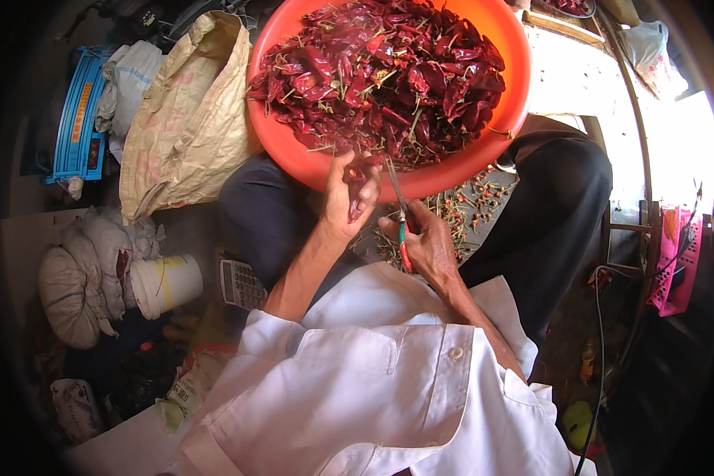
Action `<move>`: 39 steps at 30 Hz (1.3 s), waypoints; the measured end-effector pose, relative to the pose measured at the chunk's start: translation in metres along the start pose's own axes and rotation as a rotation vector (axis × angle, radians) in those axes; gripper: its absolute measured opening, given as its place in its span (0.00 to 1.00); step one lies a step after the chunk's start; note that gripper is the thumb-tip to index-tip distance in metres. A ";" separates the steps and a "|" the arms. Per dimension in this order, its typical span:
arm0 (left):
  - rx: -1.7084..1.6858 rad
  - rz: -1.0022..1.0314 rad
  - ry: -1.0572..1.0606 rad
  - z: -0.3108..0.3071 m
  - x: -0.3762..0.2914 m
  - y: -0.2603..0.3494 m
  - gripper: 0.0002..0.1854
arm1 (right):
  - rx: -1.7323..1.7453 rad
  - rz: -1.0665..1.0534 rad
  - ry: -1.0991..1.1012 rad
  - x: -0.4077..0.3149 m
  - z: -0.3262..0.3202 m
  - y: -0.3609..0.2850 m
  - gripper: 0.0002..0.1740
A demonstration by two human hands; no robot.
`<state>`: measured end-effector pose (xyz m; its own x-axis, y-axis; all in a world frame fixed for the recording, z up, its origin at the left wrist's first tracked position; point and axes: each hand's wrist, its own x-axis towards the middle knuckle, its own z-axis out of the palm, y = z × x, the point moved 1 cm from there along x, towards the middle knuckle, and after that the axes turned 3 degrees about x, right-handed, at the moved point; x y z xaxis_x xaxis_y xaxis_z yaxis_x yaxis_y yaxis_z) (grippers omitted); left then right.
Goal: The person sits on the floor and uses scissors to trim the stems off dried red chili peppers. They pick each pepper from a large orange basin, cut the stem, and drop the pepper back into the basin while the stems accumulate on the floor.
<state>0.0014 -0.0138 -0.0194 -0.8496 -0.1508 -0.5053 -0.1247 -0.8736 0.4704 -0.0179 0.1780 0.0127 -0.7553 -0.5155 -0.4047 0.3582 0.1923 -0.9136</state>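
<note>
My left hand (346,193) holds a dark red dried chilli pepper (356,189) near the front rim of a red plastic basin (410,185). In my right hand (433,241) is a pair of scissors (400,208) with red and green handles. The blades point up toward the basin rim, just right of my left hand. Whether the blades touch a stem cannot be made out. Heaped dried chillies (387,77), many with pale stems, fill most of the basin. Cut stems and caps (473,205) lie scattered on the floor below it, between my knees.
A woven sack (184,125) stands open-mouthed left of the basin. Further left are a blue case (78,116), filled white sacks (86,273), a white bucket (166,284) and a calculator (244,285). To the right, a black cable (599,333) hangs near a pink plastic basket (675,262).
</note>
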 end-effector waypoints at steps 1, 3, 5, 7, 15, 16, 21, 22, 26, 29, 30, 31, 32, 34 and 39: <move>-0.005 -0.015 -0.026 0.000 0.000 -0.001 0.19 | -0.007 0.001 -0.001 -0.001 0.000 0.000 0.27; 0.002 -0.017 -0.005 0.001 0.000 -0.001 0.19 | -0.022 0.002 -0.004 -0.001 -0.002 -0.001 0.26; 0.019 -0.023 0.008 0.002 -0.001 -0.001 0.19 | -0.050 0.026 -0.015 0.000 -0.004 -0.001 0.29; 0.047 -0.029 0.011 0.003 0.000 -0.001 0.19 | -0.058 0.028 -0.015 0.001 -0.005 0.000 0.30; 0.334 0.159 0.095 -0.002 0.015 0.014 0.20 | 0.117 0.062 -0.036 0.002 -0.003 0.010 0.23; 0.353 0.215 0.112 -0.002 0.019 0.023 0.20 | 0.114 0.053 -0.021 0.002 -0.003 0.010 0.23; 0.782 0.327 0.281 -0.003 0.040 0.063 0.11 | 0.148 0.111 0.008 0.002 -0.002 0.006 0.22; 0.928 0.321 0.269 -0.002 0.046 0.069 0.10 | 0.150 0.116 0.007 0.003 -0.002 0.004 0.22; 1.536 0.326 0.210 -0.003 0.077 0.081 0.14 | 0.132 0.163 -0.008 0.004 -0.005 0.003 0.21; 1.931 0.432 0.167 -0.008 0.093 0.074 0.19 | 0.164 0.181 0.003 0.005 -0.003 0.009 0.20; 2.050 0.586 0.112 -0.009 0.097 0.068 0.19 | 0.186 0.188 0.011 0.006 -0.002 0.011 0.19; 2.167 0.728 0.057 -0.010 0.100 0.064 0.20 | 0.216 0.190 0.015 0.007 -0.001 0.014 0.19; 2.178 0.703 0.018 -0.011 0.105 0.060 0.23 | 0.245 0.192 0.020 0.008 0.001 0.016 0.18; 2.302 0.694 -0.067 -0.015 0.114 0.058 0.25 | 0.284 0.217 0.010 0.010 0.001 0.020 0.20; 2.460 0.689 -0.170 -0.024 0.134 0.062 0.25 | 0.316 0.248 0.001 0.009 0.001 0.020 0.18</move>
<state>-0.1075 -0.0995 -0.0755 -0.9956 0.0798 -0.0496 0.0744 0.9919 0.1025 -0.0173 0.1758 -0.0092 -0.6252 -0.4848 -0.6116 0.6809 0.0441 -0.7310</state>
